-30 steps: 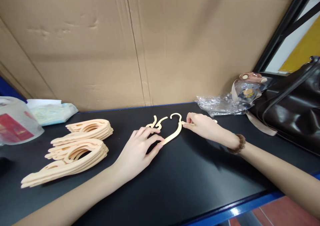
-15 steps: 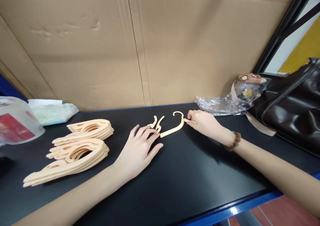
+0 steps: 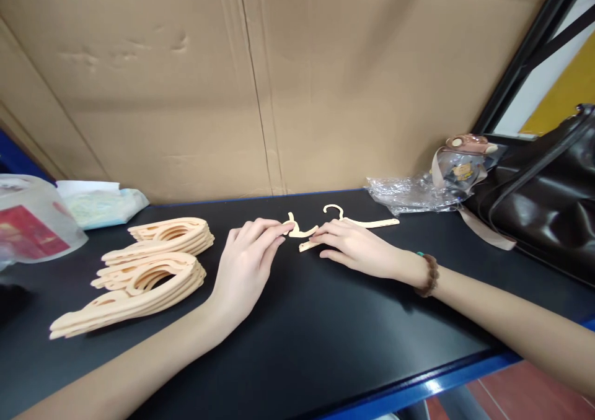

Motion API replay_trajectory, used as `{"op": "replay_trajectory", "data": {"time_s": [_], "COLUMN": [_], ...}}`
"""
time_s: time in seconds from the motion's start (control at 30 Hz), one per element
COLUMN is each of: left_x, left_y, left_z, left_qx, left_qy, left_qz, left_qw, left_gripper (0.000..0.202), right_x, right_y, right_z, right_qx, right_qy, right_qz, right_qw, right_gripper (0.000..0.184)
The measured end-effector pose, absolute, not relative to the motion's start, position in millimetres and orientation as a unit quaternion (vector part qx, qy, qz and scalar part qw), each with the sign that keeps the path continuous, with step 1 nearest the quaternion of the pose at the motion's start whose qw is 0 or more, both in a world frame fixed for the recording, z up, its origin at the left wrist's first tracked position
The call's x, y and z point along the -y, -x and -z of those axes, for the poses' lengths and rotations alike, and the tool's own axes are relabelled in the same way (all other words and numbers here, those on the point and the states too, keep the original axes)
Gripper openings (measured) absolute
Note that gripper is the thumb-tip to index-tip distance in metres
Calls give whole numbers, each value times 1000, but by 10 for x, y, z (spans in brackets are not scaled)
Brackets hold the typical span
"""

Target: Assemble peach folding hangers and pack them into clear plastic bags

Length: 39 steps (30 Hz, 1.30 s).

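My left hand [image 3: 253,243] is closed in a pinch at the left end of some small cream curved hanger pieces [image 3: 302,232]. They lie close together, so which one the fingertips grip is partly hidden. My right hand [image 3: 356,246] lies palm down with its fingers stretched and thumb apart, across a cream folding hanger [image 3: 374,223]. Its fingertips reach the right end of a curved piece. The hanger's hook points to the back, one arm extends right, and the tip of the other shows beneath my right fingers; its middle is covered.
Two stacks of folded cream hangers [image 3: 158,277] lie at the left, near a translucent tub [image 3: 69,240] and a soft packet [image 3: 111,204]. Clear plastic wrap [image 3: 409,196], a clear bottle [image 3: 458,169] and a dark bag [image 3: 539,203] are at the right. Cardboard [image 3: 186,85] stands behind the black table [image 3: 297,352].
The hanger's right arm has swung out to the right. My right hand has moved left over the hanger. My left fingers have gone from spread to pinching at the small pieces, which have shifted.
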<state>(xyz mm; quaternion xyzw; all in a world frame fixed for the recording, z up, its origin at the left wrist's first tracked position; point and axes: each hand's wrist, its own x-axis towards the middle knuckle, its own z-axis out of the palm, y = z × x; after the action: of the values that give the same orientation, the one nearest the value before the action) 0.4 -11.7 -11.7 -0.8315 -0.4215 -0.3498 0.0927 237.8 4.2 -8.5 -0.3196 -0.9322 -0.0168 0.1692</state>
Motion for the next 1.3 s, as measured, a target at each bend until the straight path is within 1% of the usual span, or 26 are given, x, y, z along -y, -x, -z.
{"op": "replay_trajectory", "data": {"time_s": [0.1,0.2,0.23,0.27,0.33,0.4,0.5,0.57,0.6,0.67,0.77,0.8,0.87,0.9,0.93,1.0,1.13,1.3], "left_x": [133,152,158,162,162,151,129,122,122,129,149,157,172,179,184,189,172,147], "left_y": [-14,-35,-43,-50,-64,-73,-77,-76,-76,-76,-76,-76,-78,-81,-84,-93,-101,-94], "left_z": [104,89,84,80,81,96,130,142,142,133,110,102,85,77,69,59,58,69], "left_qx": [411,413,418,425,437,434,411,410,410,410,425,435,455,462,468,472,468,480], "left_qy": [829,815,805,793,766,740,706,699,705,722,746,755,776,788,798,813,827,819], "left_qz": [371,403,419,436,470,501,522,508,498,482,439,414,355,325,300,264,230,230], "left_qw": [79,53,39,20,-35,-114,-246,-292,-296,-280,-265,-264,-253,-244,-233,-215,-211,-213], "left_gripper": [20,9,9,13,22,26,22,16,17,26,42,40,19,11,18,30,29,39], "right_x": [-38,-38,-38,-38,-39,-41,-40,-37,-36,-37,-48,-53,-61,-64,-66,-68,-69,-84], "right_y": [-2373,-2379,-2379,-2378,-2370,-2356,-2329,-2317,-2314,-2315,-2327,-2329,-2330,-2328,-2326,-2319,-2313,-2320], "right_z": [93,96,99,105,119,134,141,136,133,129,142,151,169,176,181,185,183,204], "right_qx": [932,933,934,934,933,931,926,922,921,915,893,879,843,824,809,796,803,802], "right_qy": [318,314,312,311,310,314,325,332,335,339,341,340,336,332,328,320,324,333], "right_qz": [5,14,18,21,25,29,32,22,9,-33,-147,-199,-302,-344,-374,-395,-370,-371], "right_qw": [172,173,174,176,179,184,191,196,199,215,255,269,293,304,313,328,336,328], "right_gripper": [30,27,26,25,25,26,28,28,27,26,21,20,20,20,20,20,16,12]}}
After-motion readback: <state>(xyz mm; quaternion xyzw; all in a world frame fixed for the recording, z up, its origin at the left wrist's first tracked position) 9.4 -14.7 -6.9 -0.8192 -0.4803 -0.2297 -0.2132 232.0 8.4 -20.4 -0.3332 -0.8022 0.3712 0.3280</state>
